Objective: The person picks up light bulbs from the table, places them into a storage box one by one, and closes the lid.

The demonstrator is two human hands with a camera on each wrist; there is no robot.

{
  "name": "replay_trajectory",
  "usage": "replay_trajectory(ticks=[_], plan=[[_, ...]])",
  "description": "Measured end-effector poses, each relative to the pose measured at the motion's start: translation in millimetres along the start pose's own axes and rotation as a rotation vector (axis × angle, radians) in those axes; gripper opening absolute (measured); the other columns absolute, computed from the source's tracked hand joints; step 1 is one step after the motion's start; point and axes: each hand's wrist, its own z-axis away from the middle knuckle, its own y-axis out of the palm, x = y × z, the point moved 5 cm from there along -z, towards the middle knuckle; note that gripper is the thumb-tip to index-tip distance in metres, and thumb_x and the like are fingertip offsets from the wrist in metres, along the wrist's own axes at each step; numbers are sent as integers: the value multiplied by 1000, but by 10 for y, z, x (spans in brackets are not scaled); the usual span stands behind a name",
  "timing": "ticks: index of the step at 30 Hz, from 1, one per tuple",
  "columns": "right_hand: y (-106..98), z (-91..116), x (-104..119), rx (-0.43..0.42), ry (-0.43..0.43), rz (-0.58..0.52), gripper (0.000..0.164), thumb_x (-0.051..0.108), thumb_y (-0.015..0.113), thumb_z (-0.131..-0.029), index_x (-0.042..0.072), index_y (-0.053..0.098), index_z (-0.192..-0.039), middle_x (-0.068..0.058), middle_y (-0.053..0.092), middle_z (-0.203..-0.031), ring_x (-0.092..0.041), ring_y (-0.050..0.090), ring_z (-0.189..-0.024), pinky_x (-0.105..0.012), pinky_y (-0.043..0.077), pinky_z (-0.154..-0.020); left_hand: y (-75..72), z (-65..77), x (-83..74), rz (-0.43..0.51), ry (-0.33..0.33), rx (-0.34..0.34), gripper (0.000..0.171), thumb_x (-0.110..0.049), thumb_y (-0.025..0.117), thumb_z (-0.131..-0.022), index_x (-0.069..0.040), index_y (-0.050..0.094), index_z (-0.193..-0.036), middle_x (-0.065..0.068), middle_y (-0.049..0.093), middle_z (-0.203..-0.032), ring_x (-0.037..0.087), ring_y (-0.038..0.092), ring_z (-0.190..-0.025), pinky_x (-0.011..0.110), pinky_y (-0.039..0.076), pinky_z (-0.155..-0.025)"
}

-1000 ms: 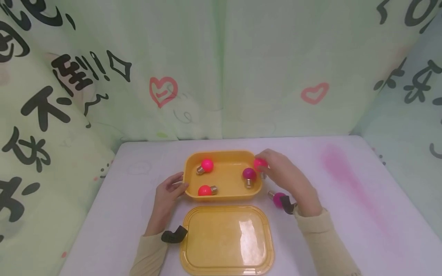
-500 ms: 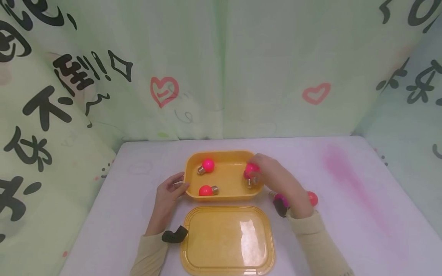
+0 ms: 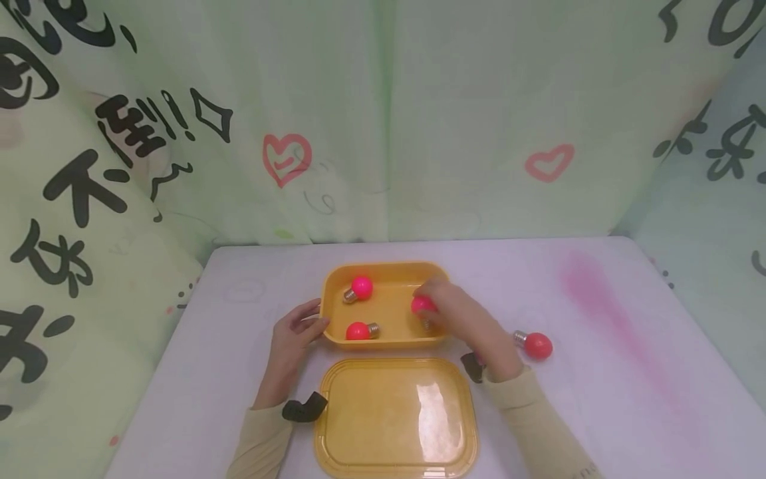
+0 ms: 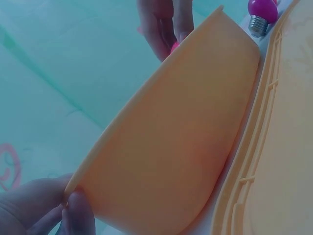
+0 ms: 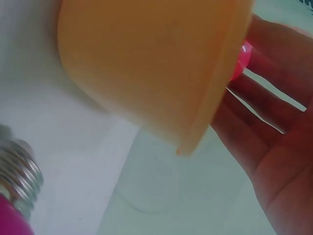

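Note:
A yellow plastic box [image 3: 391, 303] stands on the table. My left hand [image 3: 293, 339] pinches its left rim between thumb and fingers, as the left wrist view also shows. Over the box's right side, my right hand [image 3: 457, 313] holds a pink light bulb [image 3: 422, 305] with a metal screw base. Two more pink bulbs lie inside: one at the upper left [image 3: 362, 287], the other at the front left [image 3: 359, 330]. The purple bulb in the box's right side is hidden behind the right hand.
A yellow lid [image 3: 395, 416] lies flat in front of the box. On the table to the right is a red bulb [image 3: 537, 346]. A purple bulb [image 4: 262, 11] lies near the box's right front corner, hidden by the right wrist in the head view.
My right hand has moved left from the box's right rim to over its inside, carrying the pink bulb. The red bulb on the table has come into view. My left hand has stayed put.

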Motion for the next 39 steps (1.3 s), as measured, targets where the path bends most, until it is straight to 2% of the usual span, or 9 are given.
replay_trajectory(ticks=[10,16,29,39], plan=[[137,-61,36,-37,-136,87,18,6,72,-88,-2,68,-103,-9,67,-93,-22,60,-85,-39,55,-83,2,-19,16,-1,3,4,45,-22,73,-91,-16,60,-134,8,59,-134,23,61,-116,25,56,-89],[181,-93,70,-30,-135,125,16,7,73,-87,-1,69,-100,-9,67,-93,-23,60,-85,-38,55,-83,3,-16,16,1,4,7,46,-22,73,-91,-16,59,-134,8,58,-135,23,61,-117,28,56,-92],[252,-153,106,21,-135,206,20,7,73,-87,-2,69,-105,-13,69,-100,-30,64,-96,-40,54,-91,6,-15,9,21,14,6,46,-21,74,-91,-15,60,-134,8,59,-133,22,62,-113,25,57,-86],[219,-120,121,11,-126,175,28,10,75,-87,-2,68,-111,-14,67,-108,-30,62,-103,-41,53,-95,8,-13,-1,25,14,3,46,-20,73,-91,-15,60,-134,8,60,-133,21,62,-112,22,57,-84]])
